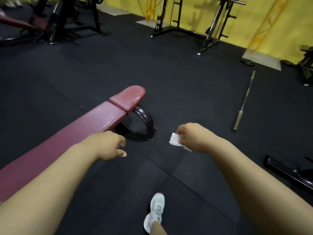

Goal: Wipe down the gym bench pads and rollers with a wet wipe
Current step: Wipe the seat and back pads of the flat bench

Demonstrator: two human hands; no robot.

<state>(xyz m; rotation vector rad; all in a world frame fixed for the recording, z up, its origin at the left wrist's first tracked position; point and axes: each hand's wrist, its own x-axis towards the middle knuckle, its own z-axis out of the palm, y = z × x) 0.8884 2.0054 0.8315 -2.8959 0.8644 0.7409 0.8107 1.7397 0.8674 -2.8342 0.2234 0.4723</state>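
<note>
Maroon padded bench [71,131] at left. Right hand [193,137] pinches crumpled white wet wipe [176,140] above black rubber floor [177,92]. Left hand [108,145] loosely curled, empty, beside bench edge.

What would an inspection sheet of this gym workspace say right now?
Surface: black rubber floor, tiled.
Job's things: maroon bench with a short end pad; white wipe held clear of the bench.
Clutter: barbell and weight plate lying on the floor.
Hands: left hand loosely curled, holding nothing, by the bench edge; right hand pinches the wipe.
Cables: nothing seen.
Surroundings: yellow wall, rack, second bench far left.
</note>
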